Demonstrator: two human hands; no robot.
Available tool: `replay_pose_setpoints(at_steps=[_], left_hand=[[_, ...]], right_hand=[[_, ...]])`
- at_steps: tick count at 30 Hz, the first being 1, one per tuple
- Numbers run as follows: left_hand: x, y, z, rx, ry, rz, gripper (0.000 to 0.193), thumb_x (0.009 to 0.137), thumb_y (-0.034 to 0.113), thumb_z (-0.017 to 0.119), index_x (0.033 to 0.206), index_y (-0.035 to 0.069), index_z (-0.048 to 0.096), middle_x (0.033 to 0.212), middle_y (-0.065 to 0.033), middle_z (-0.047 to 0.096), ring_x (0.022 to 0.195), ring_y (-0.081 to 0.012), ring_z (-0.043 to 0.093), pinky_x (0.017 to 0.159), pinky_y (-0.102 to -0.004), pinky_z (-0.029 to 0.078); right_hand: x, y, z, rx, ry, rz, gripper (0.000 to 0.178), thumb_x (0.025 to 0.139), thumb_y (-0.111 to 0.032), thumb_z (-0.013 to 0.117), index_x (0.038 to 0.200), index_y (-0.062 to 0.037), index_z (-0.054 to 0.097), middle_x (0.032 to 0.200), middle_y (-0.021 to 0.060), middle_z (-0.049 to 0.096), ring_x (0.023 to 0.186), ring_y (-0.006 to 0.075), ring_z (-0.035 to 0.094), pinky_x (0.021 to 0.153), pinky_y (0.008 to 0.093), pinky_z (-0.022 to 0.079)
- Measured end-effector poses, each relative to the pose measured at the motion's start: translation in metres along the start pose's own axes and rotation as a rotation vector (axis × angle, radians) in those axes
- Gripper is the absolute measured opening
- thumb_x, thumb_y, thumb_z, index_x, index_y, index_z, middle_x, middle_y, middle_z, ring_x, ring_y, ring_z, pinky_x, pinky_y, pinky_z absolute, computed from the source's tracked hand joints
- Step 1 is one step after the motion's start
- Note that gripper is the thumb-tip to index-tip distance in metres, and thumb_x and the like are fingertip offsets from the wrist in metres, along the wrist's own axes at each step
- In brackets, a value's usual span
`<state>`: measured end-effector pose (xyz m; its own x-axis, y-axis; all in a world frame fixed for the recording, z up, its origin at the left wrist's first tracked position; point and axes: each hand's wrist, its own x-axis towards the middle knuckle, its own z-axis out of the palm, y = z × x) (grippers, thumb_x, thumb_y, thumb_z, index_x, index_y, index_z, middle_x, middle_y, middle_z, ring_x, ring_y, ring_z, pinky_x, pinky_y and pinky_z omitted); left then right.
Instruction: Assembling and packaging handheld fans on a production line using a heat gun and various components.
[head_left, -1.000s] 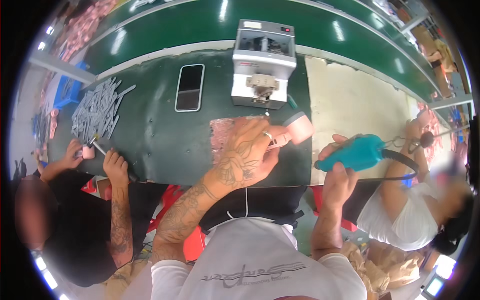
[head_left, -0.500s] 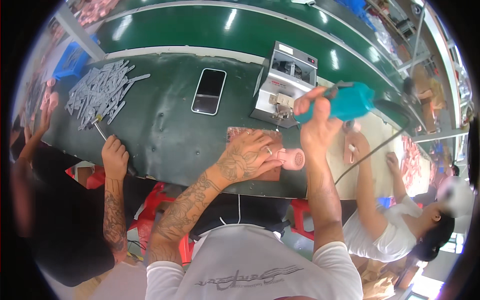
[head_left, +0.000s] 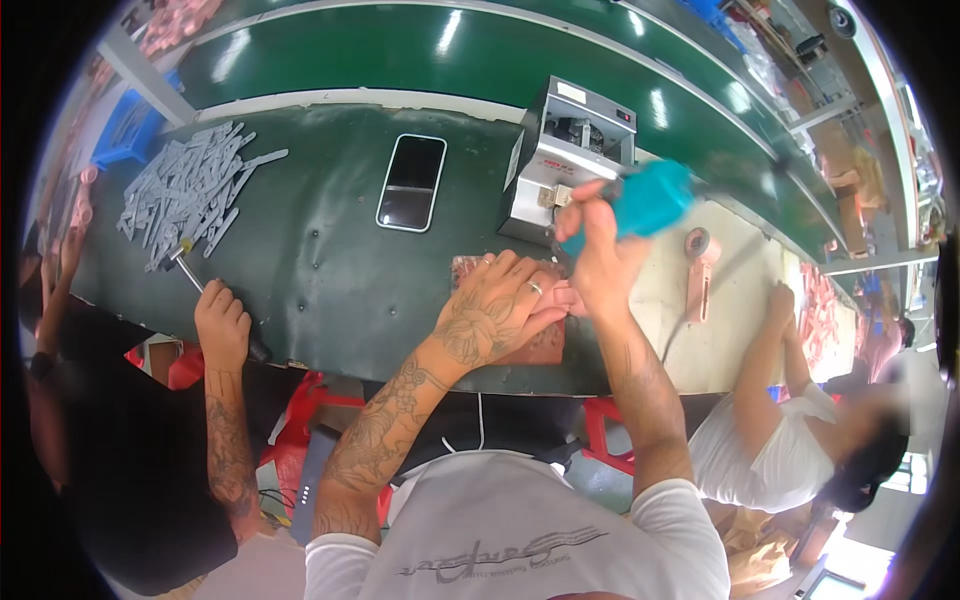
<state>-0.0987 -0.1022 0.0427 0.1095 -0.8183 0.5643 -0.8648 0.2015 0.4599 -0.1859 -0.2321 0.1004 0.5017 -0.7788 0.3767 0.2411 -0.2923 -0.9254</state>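
My left hand (head_left: 503,308) is closed over a pink hair dryer body (head_left: 566,296), pressing it onto a reddish-brown block (head_left: 535,350) on the green bench mat. Most of the dryer is hidden by my hands. In my right hand (head_left: 606,255) is a teal corded electric screwdriver (head_left: 648,203), tilted with its nose toward the dryer. The tool is blurred, and whether its tip touches the dryer I cannot tell. Just beyond stands a grey metal screw feeder (head_left: 570,150).
A phone (head_left: 412,183) lies on the mat, left of the feeder. Farther left is a heap of grey strips (head_left: 185,185), where a co-worker's hand (head_left: 222,315) holds a hammer (head_left: 188,262). Another pink dryer body (head_left: 699,285) lies on the pale surface at right, near a second co-worker.
My right hand has brought the screwdriver left and down toward the dryer. The dryer's grille end is now out of sight. The right co-worker's hand has left the other dryer body.
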Motion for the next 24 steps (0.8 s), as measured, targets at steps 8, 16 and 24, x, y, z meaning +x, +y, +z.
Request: replay_pose_setpoints(at_steps=[8, 16, 24], left_hand=[[0.0, 0.004, -0.003, -0.03, -0.13, -0.073, 0.046, 0.093, 0.039, 0.073, 0.124, 0.006, 0.068, 0.113, -0.0103, 0.066, 0.105, -0.0311, 0.061, 0.096, -0.0513, 0.052], [-0.001, 0.009, -0.004, -0.005, -0.106, -0.069, 0.045, 0.094, 0.039, 0.072, 0.125, 0.007, 0.069, 0.115, -0.0103, 0.066, 0.107, -0.0311, 0.06, 0.1, -0.0515, 0.051], [0.002, 0.009, -0.005, -0.016, -0.105, -0.073, 0.044, 0.092, 0.038, 0.074, 0.123, 0.006, 0.07, 0.112, -0.0093, 0.065, 0.104, -0.0308, 0.06, 0.095, -0.0506, 0.052]], right_hand=[[0.027, 0.002, -0.003, 0.093, -0.003, -0.152, 0.032, 0.098, -0.029, 0.076, 0.103, -0.0002, 0.062, 0.082, 0.0045, 0.067, 0.07, 0.0133, 0.063, 0.066, 0.0284, 0.05], [0.02, 0.002, -0.006, 0.007, -0.005, -0.107, 0.037, 0.104, -0.034, 0.068, 0.104, 0.0015, 0.057, 0.076, 0.0071, 0.058, 0.067, 0.0182, 0.057, 0.064, 0.0343, 0.05], [-0.021, -0.029, -0.026, 0.054, 0.02, 0.024, 0.041, 0.101, -0.032, 0.071, 0.114, 0.0061, 0.064, 0.075, 0.0041, 0.063, 0.067, 0.0136, 0.061, 0.064, 0.0277, 0.049]])
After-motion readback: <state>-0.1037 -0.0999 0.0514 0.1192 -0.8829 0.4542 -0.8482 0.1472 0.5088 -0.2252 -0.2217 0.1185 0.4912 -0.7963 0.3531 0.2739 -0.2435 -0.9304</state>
